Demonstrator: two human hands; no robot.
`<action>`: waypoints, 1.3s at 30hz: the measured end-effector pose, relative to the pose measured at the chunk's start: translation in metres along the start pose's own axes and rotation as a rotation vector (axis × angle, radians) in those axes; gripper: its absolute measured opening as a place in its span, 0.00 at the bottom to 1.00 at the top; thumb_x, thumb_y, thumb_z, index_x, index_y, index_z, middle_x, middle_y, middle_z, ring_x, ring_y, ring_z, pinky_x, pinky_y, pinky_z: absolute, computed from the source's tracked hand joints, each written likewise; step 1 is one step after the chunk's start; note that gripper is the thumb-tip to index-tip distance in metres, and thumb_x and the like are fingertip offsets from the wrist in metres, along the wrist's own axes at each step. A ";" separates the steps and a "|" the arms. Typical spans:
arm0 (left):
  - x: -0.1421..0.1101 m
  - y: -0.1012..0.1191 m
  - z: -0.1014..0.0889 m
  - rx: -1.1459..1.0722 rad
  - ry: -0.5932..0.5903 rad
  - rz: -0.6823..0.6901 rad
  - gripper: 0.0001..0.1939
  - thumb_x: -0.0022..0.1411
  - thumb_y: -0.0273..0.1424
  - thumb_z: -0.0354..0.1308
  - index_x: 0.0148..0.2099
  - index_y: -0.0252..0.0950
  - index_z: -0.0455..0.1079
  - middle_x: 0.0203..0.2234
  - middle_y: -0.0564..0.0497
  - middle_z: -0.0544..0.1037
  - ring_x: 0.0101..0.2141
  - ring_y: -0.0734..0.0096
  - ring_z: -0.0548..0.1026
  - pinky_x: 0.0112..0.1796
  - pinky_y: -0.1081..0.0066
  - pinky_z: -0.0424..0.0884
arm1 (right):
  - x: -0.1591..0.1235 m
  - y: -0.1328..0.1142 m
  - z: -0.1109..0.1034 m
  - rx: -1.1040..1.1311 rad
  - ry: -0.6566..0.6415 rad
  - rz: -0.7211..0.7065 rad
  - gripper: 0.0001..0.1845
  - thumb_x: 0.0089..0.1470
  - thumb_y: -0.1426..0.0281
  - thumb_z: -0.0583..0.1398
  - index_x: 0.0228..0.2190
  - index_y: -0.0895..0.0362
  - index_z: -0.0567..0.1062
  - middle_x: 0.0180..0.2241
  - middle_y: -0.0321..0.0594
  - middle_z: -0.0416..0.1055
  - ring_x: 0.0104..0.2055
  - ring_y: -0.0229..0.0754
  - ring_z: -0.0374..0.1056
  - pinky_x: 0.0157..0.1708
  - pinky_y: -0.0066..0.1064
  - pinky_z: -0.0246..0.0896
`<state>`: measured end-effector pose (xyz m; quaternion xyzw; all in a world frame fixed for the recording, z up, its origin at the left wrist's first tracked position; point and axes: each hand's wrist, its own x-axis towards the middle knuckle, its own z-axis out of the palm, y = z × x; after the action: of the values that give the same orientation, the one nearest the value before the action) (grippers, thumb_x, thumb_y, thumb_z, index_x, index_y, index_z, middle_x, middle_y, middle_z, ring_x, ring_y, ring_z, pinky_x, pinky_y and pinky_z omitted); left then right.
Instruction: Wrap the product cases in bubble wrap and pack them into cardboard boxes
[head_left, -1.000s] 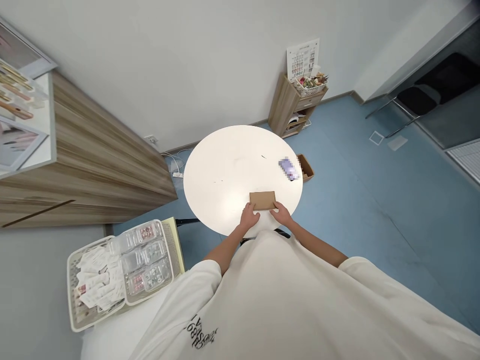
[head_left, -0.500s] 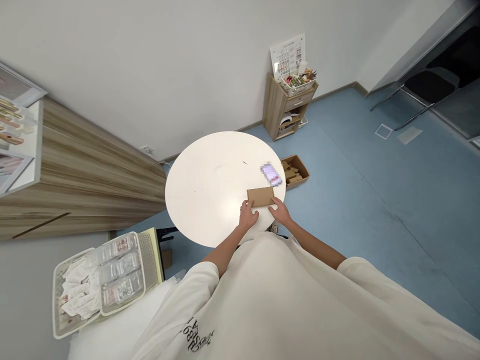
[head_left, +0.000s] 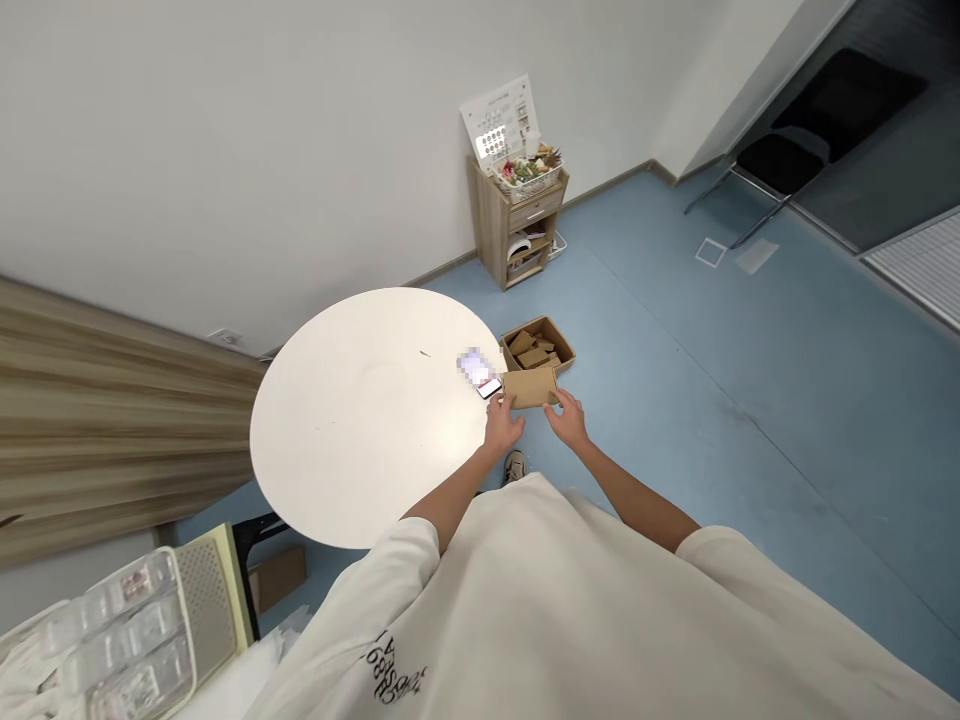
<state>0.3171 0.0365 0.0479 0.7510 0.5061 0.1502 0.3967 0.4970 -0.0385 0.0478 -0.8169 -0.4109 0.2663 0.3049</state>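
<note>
A flat brown cardboard box (head_left: 530,388) is held level between my two hands, just past the right edge of the round white table (head_left: 360,420). My left hand (head_left: 502,424) grips its left near corner, fingers closed on the edge. At its right near corner, my right hand (head_left: 568,420) pinches the side. Right behind the held box, a brown bin (head_left: 566,352) on the floor contains several similar cardboard boxes (head_left: 534,355). A phone (head_left: 480,373), partly blurred out, lies on the table beside my left hand.
A small wooden cabinet (head_left: 491,225) stands against the wall, with a white basket (head_left: 529,185) of colourful items on top. At lower left is a basket of clear plastic cases (head_left: 131,625). A black chair (head_left: 784,162) stands far right. My shoe (head_left: 514,466) shows below the hands.
My view has turned to the right. Both hands have carried the cardboard box from over the table to beyond its right edge, in front of the bin.
</note>
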 end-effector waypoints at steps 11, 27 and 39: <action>0.077 0.028 0.008 0.003 -0.039 0.127 0.32 0.62 0.31 0.57 0.67 0.36 0.59 0.71 0.41 0.50 0.71 0.46 0.47 0.67 0.47 0.52 | 0.075 0.016 -0.032 0.053 -0.150 0.048 0.37 0.56 0.60 0.59 0.65 0.53 0.63 0.71 0.46 0.47 0.72 0.56 0.44 0.68 0.51 0.47; 0.033 -0.006 -0.019 0.055 -0.066 0.123 0.26 0.63 0.26 0.52 0.63 0.35 0.63 0.65 0.36 0.60 0.68 0.50 0.56 0.63 0.47 0.59 | 0.057 0.001 0.019 0.097 -0.187 -0.125 0.21 0.57 0.65 0.56 0.51 0.53 0.76 0.57 0.47 0.68 0.61 0.51 0.63 0.64 0.47 0.56; -0.043 -0.071 -0.103 0.008 0.003 0.015 0.27 0.64 0.26 0.51 0.65 0.38 0.61 0.62 0.40 0.66 0.64 0.55 0.63 0.63 0.50 0.60 | -0.001 -0.078 0.087 0.059 -0.320 -0.193 0.21 0.58 0.64 0.55 0.52 0.54 0.75 0.56 0.47 0.69 0.58 0.51 0.65 0.59 0.45 0.61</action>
<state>0.1883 0.0569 0.0686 0.7559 0.5017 0.1523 0.3920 0.3977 0.0222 0.0452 -0.7117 -0.5228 0.3741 0.2834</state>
